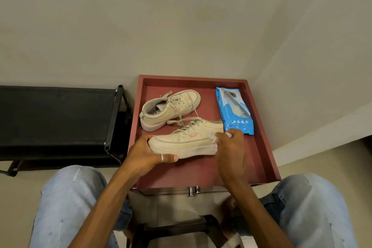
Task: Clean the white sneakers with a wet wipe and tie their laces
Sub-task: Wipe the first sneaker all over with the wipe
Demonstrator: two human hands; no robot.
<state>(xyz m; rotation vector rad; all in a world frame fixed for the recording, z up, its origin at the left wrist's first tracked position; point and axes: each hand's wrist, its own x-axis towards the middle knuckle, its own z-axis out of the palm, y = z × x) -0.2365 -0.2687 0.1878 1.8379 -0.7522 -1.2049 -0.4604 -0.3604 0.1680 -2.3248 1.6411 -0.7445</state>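
Knees: both knees in pale jeans are flanking the near edge of the red tray.
Left hand: the left hand is gripping the toe end of the near sneaker, with the fingers curling over the toe and the thumb lying along the sole edge.
Right hand: the right hand is pinching a crumpled wet wipe and pressing it against the heel side of the same sneaker.
Near sneaker: it is lying toward the front of the tray between the two hands, with its side facing up. Whether it is resting on the tray or being lifted cannot be told.
Handling: it is probably light, with a stiff sole and a softer upper. Gripping at the sole and toe is likely giving the firmest hold, and wiped areas may be getting slippery.
Laces: the laces are hanging untied and trailing toward the far sneaker.
Far sneaker: it is sitting just behind, also unlaced.
Wipe pack: the blue wipe pack is lying at the tray's right side, near the right hand.
Rack: a black rack is standing left of the tray.
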